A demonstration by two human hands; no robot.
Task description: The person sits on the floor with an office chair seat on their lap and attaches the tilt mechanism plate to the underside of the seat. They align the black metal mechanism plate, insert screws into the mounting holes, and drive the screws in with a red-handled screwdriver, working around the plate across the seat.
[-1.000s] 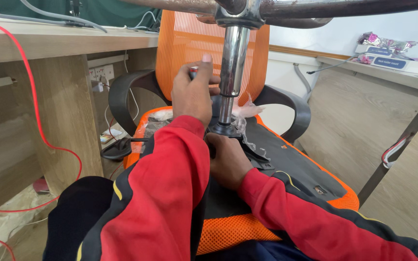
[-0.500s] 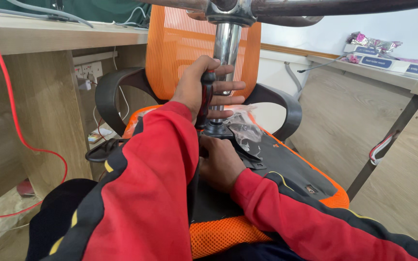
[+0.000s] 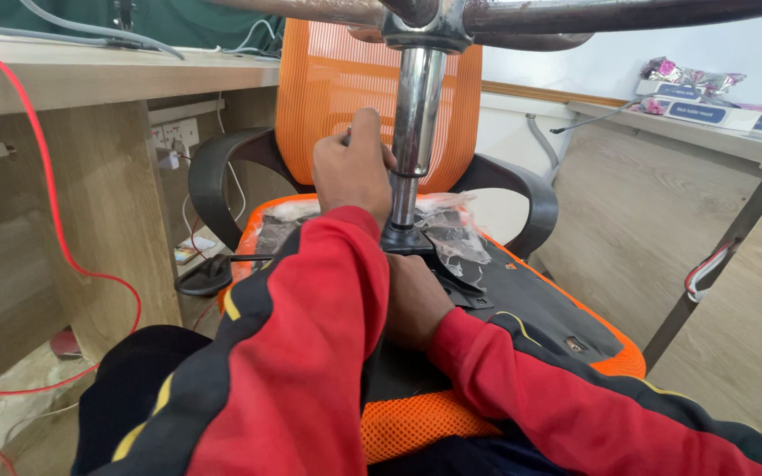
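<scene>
Fastening step at mechanism plate [image 3: 451, 264] on upturned orange chair [image 3: 575, 326]: your left hand [image 3: 352, 167] fisted round small tool beside chrome gas cylinder [image 3: 416, 132]; right hand [image 3: 412, 300] steadies, grip hidden. Next: keep tool seated.

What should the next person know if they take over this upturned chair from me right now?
Left hand: raised beside the chrome gas-lift column, fingers curled around something small; what it is cannot be told.
Right hand: low on the black underside of the seat, by the mechanism plate at the column's foot; its fingers are hidden.
The orange mesh chair lies upside down, column standing upright in the plate, wheel base on top. Clear plastic wrap is still around the plate.
Done: column seated. Left: any fastening at the plate cannot be judged from here.
</scene>
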